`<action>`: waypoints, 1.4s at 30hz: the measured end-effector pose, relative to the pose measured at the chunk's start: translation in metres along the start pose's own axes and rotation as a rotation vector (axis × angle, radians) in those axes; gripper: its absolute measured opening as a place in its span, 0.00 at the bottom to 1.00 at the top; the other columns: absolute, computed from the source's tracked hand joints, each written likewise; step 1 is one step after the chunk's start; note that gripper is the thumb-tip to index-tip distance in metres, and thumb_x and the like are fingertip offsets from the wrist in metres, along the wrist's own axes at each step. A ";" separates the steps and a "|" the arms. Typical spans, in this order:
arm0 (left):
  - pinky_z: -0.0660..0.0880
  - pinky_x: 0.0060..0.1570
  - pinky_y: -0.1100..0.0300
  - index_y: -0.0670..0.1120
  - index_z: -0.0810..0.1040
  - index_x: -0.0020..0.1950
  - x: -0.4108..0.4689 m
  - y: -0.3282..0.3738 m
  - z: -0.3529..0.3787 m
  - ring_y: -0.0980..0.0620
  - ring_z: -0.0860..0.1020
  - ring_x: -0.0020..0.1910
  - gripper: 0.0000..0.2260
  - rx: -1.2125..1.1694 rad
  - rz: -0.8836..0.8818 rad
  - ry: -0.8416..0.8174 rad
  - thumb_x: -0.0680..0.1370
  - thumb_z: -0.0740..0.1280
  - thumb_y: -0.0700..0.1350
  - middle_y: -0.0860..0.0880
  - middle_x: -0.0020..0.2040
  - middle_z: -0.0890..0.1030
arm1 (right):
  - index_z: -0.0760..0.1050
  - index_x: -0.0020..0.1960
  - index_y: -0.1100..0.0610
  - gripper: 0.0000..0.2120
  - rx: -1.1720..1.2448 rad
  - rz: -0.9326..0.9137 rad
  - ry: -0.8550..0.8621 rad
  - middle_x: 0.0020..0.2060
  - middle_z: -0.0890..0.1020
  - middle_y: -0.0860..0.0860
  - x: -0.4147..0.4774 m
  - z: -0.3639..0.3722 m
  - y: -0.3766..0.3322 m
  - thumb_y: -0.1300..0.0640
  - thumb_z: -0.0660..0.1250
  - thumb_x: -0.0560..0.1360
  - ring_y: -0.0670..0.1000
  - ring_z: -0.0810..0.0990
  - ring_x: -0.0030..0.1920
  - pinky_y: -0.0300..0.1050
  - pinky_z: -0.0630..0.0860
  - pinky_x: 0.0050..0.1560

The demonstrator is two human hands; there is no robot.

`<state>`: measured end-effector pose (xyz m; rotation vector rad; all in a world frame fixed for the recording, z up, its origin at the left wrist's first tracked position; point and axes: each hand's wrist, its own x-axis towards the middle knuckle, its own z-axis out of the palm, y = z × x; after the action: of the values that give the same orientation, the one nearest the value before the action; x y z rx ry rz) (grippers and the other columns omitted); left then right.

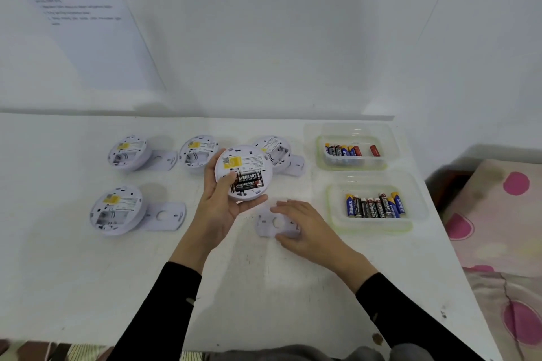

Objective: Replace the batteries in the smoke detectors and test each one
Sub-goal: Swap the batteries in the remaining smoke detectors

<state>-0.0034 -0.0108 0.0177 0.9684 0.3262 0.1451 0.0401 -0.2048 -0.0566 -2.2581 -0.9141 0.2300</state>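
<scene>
My left hand (220, 205) grips a round white smoke detector (243, 170) above the table, its back facing me, with black Eveready batteries (248, 182) seated in its compartment. My right hand (302, 224) rests on a white mounting plate (275, 224) lying flat on the table, fingers curled over its right edge. Other detectors lie back-up with empty battery bays: one at the far left (129, 152), one at the far middle (198, 151), one partly hidden behind the held unit (277, 149), and one at the near left (115, 209).
Two clear plastic trays stand at the right: the far tray (390, 143) and the near tray (416, 208) each hold several AA batteries. Loose mounting plates (165, 215) lie beside the detectors. A printed sheet (85, 9) hangs on the wall. A patterned bed (498, 228) borders the table's right edge.
</scene>
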 end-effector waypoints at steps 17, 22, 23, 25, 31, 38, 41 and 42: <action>0.79 0.55 0.41 0.44 0.67 0.75 0.003 -0.002 0.015 0.39 0.76 0.65 0.22 -0.145 -0.032 0.048 0.84 0.50 0.51 0.39 0.68 0.77 | 0.73 0.62 0.52 0.25 0.280 -0.073 0.640 0.57 0.76 0.41 0.028 -0.037 -0.086 0.53 0.77 0.68 0.41 0.73 0.60 0.45 0.72 0.61; 0.74 0.63 0.38 0.43 0.69 0.73 0.003 -0.003 0.028 0.40 0.77 0.65 0.22 -0.132 -0.054 0.010 0.84 0.47 0.50 0.40 0.66 0.79 | 0.73 0.63 0.52 0.26 0.228 -0.069 0.620 0.56 0.71 0.32 0.042 -0.039 -0.089 0.54 0.78 0.68 0.27 0.65 0.59 0.50 0.70 0.62; 0.72 0.65 0.37 0.42 0.68 0.74 0.003 -0.003 0.029 0.39 0.77 0.65 0.23 -0.140 -0.060 0.011 0.85 0.47 0.49 0.39 0.66 0.78 | 0.73 0.63 0.52 0.26 0.216 -0.068 0.617 0.56 0.71 0.32 0.043 -0.039 -0.089 0.54 0.78 0.68 0.26 0.64 0.59 0.52 0.70 0.62; 0.69 0.68 0.37 0.42 0.69 0.74 0.003 -0.004 0.032 0.39 0.75 0.67 0.22 -0.165 -0.064 0.017 0.84 0.47 0.49 0.39 0.67 0.77 | 0.73 0.63 0.52 0.25 0.184 -0.068 0.631 0.57 0.72 0.31 0.045 -0.038 -0.087 0.53 0.77 0.68 0.26 0.63 0.60 0.52 0.69 0.63; 0.67 0.69 0.36 0.42 0.69 0.73 0.002 -0.005 0.039 0.38 0.73 0.69 0.22 -0.191 -0.027 0.026 0.84 0.50 0.50 0.38 0.68 0.76 | 0.73 0.63 0.50 0.25 0.173 -0.021 0.636 0.57 0.72 0.30 0.046 -0.039 -0.084 0.51 0.76 0.69 0.29 0.66 0.60 0.45 0.64 0.65; 0.66 0.72 0.41 0.43 0.66 0.76 0.000 -0.002 0.044 0.41 0.71 0.71 0.26 -0.118 0.041 0.009 0.84 0.52 0.58 0.39 0.71 0.73 | 0.69 0.64 0.47 0.27 0.260 0.001 0.604 0.59 0.73 0.34 0.042 -0.042 -0.089 0.51 0.76 0.69 0.35 0.68 0.62 0.35 0.63 0.63; 0.63 0.72 0.36 0.42 0.63 0.77 0.002 0.001 0.042 0.39 0.69 0.73 0.28 -0.133 0.039 -0.010 0.81 0.59 0.57 0.38 0.73 0.70 | 0.69 0.65 0.47 0.28 0.278 0.006 0.561 0.62 0.73 0.38 0.042 -0.042 -0.088 0.49 0.75 0.69 0.47 0.71 0.64 0.28 0.60 0.62; 0.62 0.72 0.36 0.42 0.63 0.77 0.003 0.002 0.041 0.39 0.68 0.73 0.29 -0.143 0.027 -0.023 0.81 0.59 0.57 0.37 0.74 0.69 | 0.69 0.65 0.47 0.28 0.280 0.005 0.552 0.62 0.74 0.38 0.042 -0.042 -0.087 0.48 0.75 0.69 0.49 0.71 0.64 0.27 0.59 0.61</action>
<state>0.0130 -0.0416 0.0400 0.8322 0.2778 0.1790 0.0402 -0.1534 0.0353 -1.9132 -0.5422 -0.2435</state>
